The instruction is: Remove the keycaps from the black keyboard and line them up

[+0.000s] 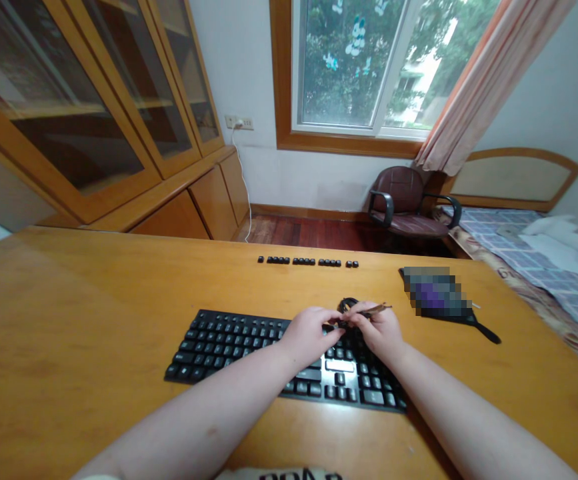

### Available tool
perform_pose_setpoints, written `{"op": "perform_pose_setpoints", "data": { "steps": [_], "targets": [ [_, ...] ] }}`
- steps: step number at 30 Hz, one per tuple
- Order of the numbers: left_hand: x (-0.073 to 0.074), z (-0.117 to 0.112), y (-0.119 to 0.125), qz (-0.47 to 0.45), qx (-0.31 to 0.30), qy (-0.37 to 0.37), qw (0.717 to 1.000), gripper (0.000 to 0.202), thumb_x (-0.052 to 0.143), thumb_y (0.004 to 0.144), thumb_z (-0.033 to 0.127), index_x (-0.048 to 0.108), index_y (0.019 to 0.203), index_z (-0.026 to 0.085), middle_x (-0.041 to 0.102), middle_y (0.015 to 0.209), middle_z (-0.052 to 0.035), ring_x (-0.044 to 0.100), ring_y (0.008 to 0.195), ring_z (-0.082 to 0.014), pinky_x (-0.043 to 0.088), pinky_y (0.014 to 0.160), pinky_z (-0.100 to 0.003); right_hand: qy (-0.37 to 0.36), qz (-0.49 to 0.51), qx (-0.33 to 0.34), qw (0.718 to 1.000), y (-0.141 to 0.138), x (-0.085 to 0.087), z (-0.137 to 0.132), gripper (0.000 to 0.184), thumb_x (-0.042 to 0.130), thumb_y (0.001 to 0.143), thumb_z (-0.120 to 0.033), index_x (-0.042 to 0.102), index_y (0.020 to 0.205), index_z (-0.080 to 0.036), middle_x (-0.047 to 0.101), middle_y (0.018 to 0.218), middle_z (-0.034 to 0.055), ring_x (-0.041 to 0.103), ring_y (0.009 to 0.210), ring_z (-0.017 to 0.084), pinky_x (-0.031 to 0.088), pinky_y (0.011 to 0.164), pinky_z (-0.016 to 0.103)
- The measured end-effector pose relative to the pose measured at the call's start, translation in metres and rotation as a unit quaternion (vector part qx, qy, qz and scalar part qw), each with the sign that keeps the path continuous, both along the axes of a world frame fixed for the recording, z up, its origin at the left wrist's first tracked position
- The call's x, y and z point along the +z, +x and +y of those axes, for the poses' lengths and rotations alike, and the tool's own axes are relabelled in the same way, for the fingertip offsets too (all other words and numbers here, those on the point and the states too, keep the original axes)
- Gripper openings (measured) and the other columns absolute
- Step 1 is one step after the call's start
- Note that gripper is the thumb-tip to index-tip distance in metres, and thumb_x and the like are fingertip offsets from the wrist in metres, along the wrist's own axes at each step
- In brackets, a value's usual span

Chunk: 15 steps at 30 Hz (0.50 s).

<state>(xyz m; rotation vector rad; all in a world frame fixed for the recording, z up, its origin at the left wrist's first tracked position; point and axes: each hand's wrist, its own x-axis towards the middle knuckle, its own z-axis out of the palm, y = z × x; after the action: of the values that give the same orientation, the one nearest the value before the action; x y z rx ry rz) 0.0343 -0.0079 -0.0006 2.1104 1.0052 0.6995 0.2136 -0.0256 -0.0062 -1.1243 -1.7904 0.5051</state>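
Observation:
A black keyboard [229,347] lies on the wooden desk, with the function-key row along its far edge lacking caps. My left hand [313,331] hovers over its right part, thumb and fingers bent into a pinch; what they hold is hidden. Close against it, my right hand [379,331] grips a thin brownish tool [376,309] whose outer end looks forked. The fingertips of both hands meet near the keyboard's far edge. Just behind them a coiled black cable [347,304] shows. Small black keycaps [303,261] stand in a spaced row near the desk's far edge.
A dark pouch [436,293] with a strap, partly blurred out, lies on the desk [93,300] to the right. Beyond the desk are a glass-doored cabinet [169,167], a brown armchair [406,200] and a bed [533,233].

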Motion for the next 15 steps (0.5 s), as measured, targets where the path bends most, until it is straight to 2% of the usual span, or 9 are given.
{"op": "perform_pose_setpoints", "data": {
  "steps": [4,10,15],
  "targets": [
    [0.0015,-0.0013,-0.0005,0.010,-0.016,0.002,1.000,0.022,0.058,0.076,0.024,0.069,0.096,0.023,0.070,0.090,-0.0016,0.061,0.083,-0.0172,0.044,0.076,-0.027,0.009,-0.024,0.011,1.000,-0.0022,0.0041,-0.0016,0.019,0.053,0.083,-0.026,0.067,0.073,-0.020,0.067,0.065,0.0015,0.063,0.060,0.014,0.050,0.061,0.025],
    [0.0036,0.0005,-0.0009,0.013,-0.020,-0.013,1.000,0.021,0.061,0.071,0.020,0.069,0.090,0.021,0.069,0.081,-0.0018,0.060,0.076,-0.0171,0.045,0.068,-0.025,0.006,-0.027,0.111,0.993,-0.0050,-0.0005,-0.0013,0.013,0.058,0.081,-0.031,0.069,0.080,-0.024,0.071,0.074,0.0023,0.064,0.070,0.016,0.051,0.068,0.029],
    [0.0049,0.0040,-0.0003,-0.062,-0.018,-0.073,0.995,0.021,0.060,0.075,0.023,0.068,0.094,0.019,0.069,0.088,-0.0027,0.061,0.082,-0.0169,0.047,0.077,-0.027,-0.058,0.073,0.042,0.995,-0.0055,-0.0026,-0.0012,0.026,0.049,0.085,-0.038,0.067,0.076,-0.021,0.069,0.070,0.0042,0.064,0.065,0.017,0.052,0.064,0.030]
  ]
}}
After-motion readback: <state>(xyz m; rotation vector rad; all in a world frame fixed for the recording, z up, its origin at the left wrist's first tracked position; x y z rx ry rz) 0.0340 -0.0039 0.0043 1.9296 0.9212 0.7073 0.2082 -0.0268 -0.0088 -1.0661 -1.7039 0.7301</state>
